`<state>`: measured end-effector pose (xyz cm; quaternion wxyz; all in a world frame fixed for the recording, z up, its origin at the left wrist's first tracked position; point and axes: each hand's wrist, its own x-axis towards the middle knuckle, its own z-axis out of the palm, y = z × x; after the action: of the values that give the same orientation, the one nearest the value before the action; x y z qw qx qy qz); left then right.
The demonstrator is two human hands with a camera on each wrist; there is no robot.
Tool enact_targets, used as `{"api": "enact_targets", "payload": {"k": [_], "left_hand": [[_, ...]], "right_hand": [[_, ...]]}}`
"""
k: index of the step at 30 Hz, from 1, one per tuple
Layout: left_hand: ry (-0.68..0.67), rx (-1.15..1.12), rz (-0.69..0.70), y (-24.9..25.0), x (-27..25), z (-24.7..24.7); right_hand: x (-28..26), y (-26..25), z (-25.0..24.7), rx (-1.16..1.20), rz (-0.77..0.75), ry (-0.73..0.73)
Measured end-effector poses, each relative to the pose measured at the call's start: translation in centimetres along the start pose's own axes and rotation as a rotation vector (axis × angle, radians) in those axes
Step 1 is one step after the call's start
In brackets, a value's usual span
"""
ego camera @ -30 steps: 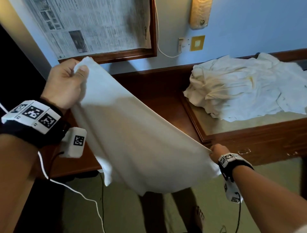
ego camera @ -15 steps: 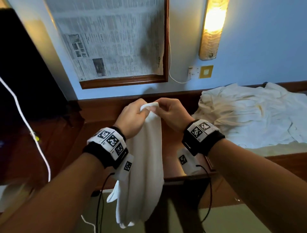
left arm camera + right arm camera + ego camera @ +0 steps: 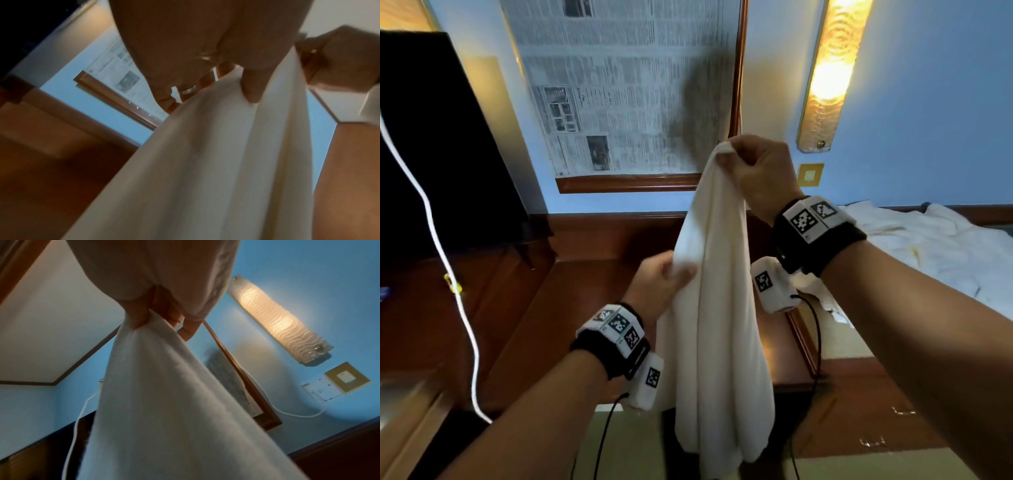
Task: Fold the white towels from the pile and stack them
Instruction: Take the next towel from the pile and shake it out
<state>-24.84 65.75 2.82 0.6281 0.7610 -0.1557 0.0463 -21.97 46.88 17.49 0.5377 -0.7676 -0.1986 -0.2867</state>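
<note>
Towel [image 3: 717,308] hangs doubled in mid-air above worktop [image 3: 585,294] front edge. Right hand [image 3: 758,171] pinches top corners; left hand [image 3: 659,284] grips its left edge lower down. Pile [image 3: 935,246] sits right, well apart.

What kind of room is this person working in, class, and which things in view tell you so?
Probably a hotel or guest bedroom. A long lit wall lamp hangs on the blue wall, a built-in dark wooden desk runs along it, and a pile of white towels waits there for folding.
</note>
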Motion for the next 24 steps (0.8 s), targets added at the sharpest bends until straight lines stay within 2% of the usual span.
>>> {"api": "enact_targets", "payload": {"k": [3,5,8,11,13,14,17,18,19,20,22,24], "left_hand": [[-0.156,-0.038,-0.156,-3.2,-1.2,1.3],[-0.193,-0.106,-0.214,-4.5,-1.3,1.4],[-0.194,-0.061,-0.158,-4.7,-0.5,1.2],[-0.067,0.016,-0.074,-3.5,0.5,2.1],[0.043,0.082,-0.026,-2.9,1.6,2.7],[0.061,0.134,-0.004,-2.4,2.2,3.0],[0.01,0.32,0.097,-0.2,3.3,3.8],[-0.027,0.343,0.136,0.7,3.5,4.2],[-0.059,0.353,0.179,1.5,3.6,4.5],[-0.084,0.37,0.212,2.1,3.6,4.7],[-0.095,0.377,0.235,2.6,3.3,4.6],[-0.077,0.242,0.173,1.9,2.5,3.6]], "right_hand": [[0.5,0.7,-1.9,-0.056,0.031,0.061],[0.5,1.7,-3.5,-0.111,0.057,0.099],[0.2,3.1,-5.8,-0.159,0.075,0.158],[-0.4,4.1,-7.2,-0.252,0.087,0.145],[-1.1,4.4,-7.5,-0.335,0.095,0.045],[-1.7,4.5,-7.5,-0.369,0.108,-0.063],[-4.5,4.7,-5.9,-0.5,0.191,-0.603],[-5.8,5.2,-5.0,-0.527,0.197,-0.748],[-7.0,6.0,-4.1,-0.524,0.176,-0.829],[-8.1,7.0,-3.3,-0.502,0.145,-0.84],[-9.3,8.4,-2.3,-0.459,0.107,-0.731],[-8.9,8.6,-1.7,-0.461,0.082,-0.62]]}}
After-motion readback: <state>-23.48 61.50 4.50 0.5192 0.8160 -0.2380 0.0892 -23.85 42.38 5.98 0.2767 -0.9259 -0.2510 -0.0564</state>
